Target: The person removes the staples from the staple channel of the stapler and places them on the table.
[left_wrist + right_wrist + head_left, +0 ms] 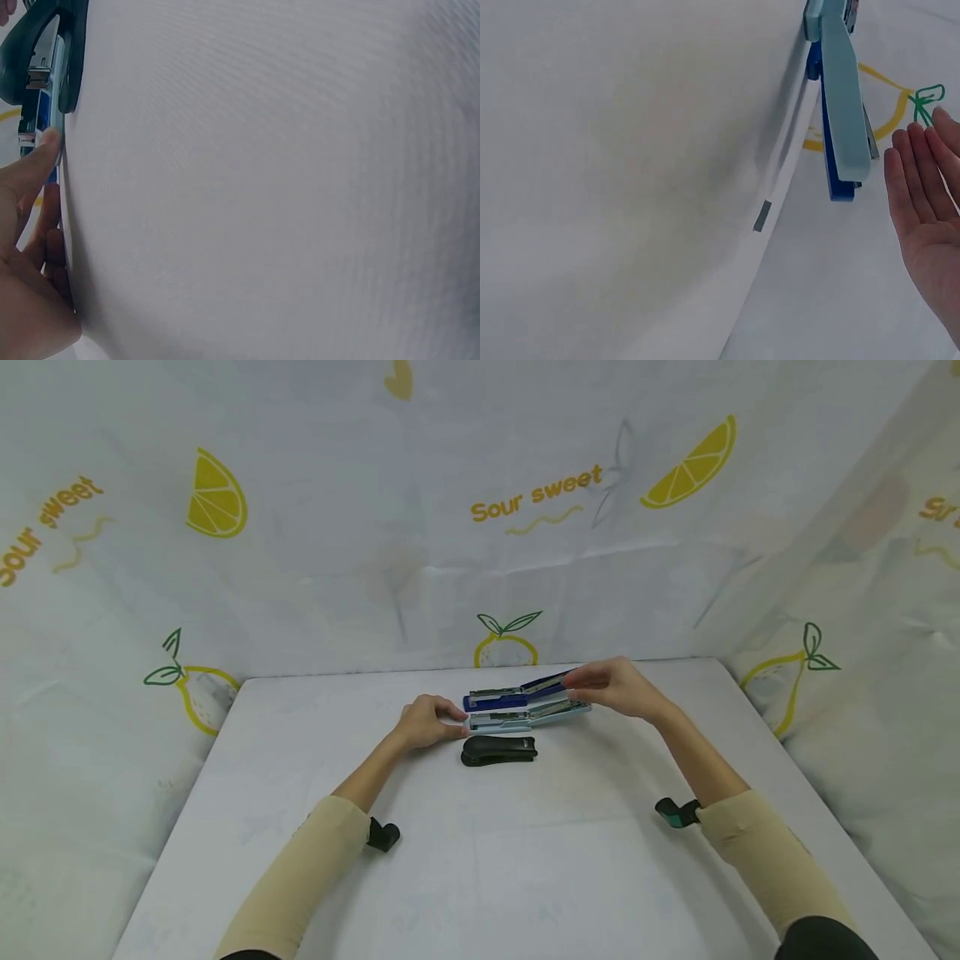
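Two staplers lie spread open side by side near the table's far edge, a dark blue stapler (495,702) behind a light blue stapler (501,723). My left hand (427,723) pinches the left end of the light blue one between thumb and fingers; the left wrist view shows the thumb on its base. Beside the raised right ends hovers my right hand (621,687), its fingers (924,176) straight and apart from the light blue arm (844,105) in the right wrist view. Closest to me is a closed black stapler (498,750).
The white table (510,860) meets a patterned cloth wall (337,593) just behind the staplers. A small grey mark (763,216) shows near the table edge in the right wrist view.
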`<action>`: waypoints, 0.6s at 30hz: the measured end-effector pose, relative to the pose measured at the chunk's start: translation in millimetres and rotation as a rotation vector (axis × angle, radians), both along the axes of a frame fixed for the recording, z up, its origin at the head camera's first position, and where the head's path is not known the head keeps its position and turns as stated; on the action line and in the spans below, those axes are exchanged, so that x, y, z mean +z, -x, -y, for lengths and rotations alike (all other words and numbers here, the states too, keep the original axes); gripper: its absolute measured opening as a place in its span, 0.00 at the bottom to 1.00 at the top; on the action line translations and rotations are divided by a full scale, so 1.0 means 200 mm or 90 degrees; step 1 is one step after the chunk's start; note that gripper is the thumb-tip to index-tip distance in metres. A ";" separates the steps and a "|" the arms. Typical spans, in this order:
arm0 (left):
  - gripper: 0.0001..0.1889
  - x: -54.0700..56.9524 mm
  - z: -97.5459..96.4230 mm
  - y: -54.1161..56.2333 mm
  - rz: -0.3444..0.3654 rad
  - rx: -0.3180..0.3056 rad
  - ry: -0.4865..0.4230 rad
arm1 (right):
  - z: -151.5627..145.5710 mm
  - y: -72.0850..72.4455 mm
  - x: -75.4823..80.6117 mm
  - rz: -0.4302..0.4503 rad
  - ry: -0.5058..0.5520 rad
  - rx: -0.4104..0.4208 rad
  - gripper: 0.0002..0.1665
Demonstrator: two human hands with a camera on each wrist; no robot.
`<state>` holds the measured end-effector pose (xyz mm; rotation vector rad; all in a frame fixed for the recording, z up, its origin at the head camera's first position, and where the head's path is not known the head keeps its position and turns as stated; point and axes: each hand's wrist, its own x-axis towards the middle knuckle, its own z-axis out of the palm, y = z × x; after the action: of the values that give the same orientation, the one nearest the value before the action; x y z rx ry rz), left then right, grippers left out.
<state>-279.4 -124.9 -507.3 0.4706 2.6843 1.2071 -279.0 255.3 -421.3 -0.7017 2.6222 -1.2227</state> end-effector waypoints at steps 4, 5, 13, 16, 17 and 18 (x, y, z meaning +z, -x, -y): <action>0.13 0.00 0.00 0.00 0.006 0.000 -0.003 | 0.06 0.01 -0.01 0.024 0.006 0.003 0.16; 0.13 0.00 0.00 0.00 0.006 0.000 -0.002 | 0.08 0.01 -0.01 0.032 0.005 0.006 0.17; 0.13 0.01 -0.01 0.00 0.000 0.000 0.009 | 0.21 0.03 -0.06 0.083 0.021 0.035 0.19; 0.13 0.00 -0.01 0.00 -0.001 0.000 0.008 | 0.26 0.03 -0.08 0.126 0.036 0.045 0.19; 0.13 0.00 -0.01 0.00 -0.002 0.000 0.009 | 0.27 0.04 -0.09 0.141 0.041 0.047 0.20; 0.13 0.00 0.00 0.00 -0.002 0.000 0.010 | 0.29 0.04 -0.10 0.155 0.047 0.047 0.20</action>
<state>-279.8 -124.1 -507.3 0.4702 2.6943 1.1864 -286.7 197.8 -440.8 -0.6126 2.3448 -1.2985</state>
